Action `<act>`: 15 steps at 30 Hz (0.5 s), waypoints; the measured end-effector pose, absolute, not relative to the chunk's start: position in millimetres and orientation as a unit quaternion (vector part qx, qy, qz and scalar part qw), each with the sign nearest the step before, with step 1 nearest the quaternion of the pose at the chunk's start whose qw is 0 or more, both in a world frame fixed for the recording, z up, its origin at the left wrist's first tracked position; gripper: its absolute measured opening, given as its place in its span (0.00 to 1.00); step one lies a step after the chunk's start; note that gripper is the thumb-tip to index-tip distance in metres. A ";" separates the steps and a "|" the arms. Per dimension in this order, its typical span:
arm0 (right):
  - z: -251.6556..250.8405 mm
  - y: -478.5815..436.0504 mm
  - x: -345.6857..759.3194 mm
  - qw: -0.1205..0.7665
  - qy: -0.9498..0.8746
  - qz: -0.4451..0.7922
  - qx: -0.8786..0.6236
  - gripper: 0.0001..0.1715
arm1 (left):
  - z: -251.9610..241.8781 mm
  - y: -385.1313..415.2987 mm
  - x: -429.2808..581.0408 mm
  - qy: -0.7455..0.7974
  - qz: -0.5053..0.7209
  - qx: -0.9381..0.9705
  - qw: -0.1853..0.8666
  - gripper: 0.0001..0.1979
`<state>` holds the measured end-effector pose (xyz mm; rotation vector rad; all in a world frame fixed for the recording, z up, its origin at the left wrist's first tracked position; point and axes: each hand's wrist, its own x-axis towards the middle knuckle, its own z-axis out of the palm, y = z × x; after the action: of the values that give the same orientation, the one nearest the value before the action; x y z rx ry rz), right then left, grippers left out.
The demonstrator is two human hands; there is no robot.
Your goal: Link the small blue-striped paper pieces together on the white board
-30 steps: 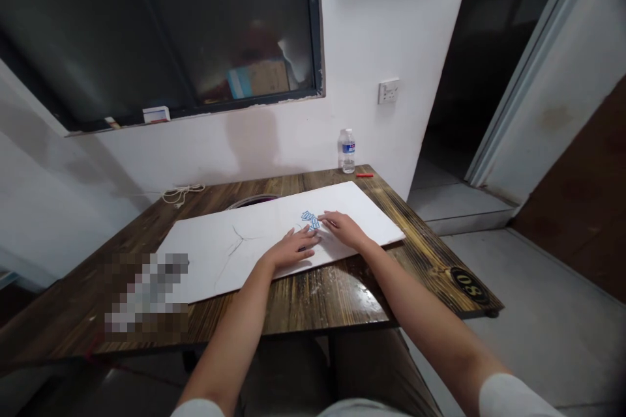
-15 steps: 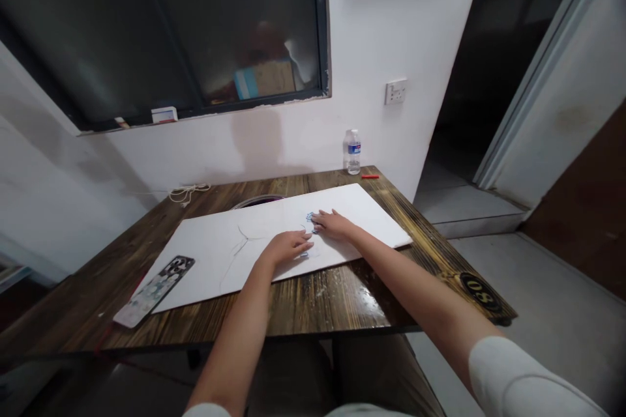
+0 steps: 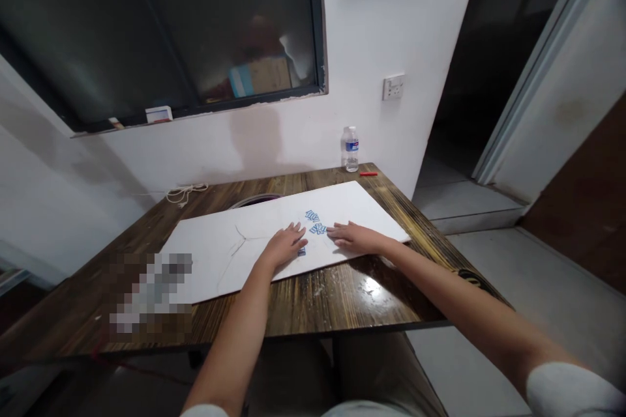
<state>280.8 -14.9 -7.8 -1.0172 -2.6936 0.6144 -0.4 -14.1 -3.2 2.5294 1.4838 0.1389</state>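
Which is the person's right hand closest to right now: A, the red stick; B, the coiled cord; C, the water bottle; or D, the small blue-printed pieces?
D. The right hand lies flat on the white board, just beside the blue-printed pieces.

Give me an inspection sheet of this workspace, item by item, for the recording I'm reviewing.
Surface: dark wooden table under a large white board, with thin dark lines on the board.
Job's things: small blue-printed pieces lie on the board between the hands.
Clutter: plastic water bottle, red pen-like stick, pixelated patch at the board's near left corner.
Grippers: left hand open, flat on the board; right hand open, flat on the board, fingertips near the pieces.
Cables: white cord looped at the table's far edge.
Surroundings: dark window, wall socket, doorway.
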 end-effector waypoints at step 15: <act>-4.4 15.8 230.8 0.248 -0.869 0.122 -0.410 0.21 | 6.9 -22.2 10.5 0.378 0.049 0.916 0.124 0.26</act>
<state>230.8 15.8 -4.4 -1.1180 -2.3679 0.3330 10.5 -22.2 6.9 2.6719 1.1011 0.1427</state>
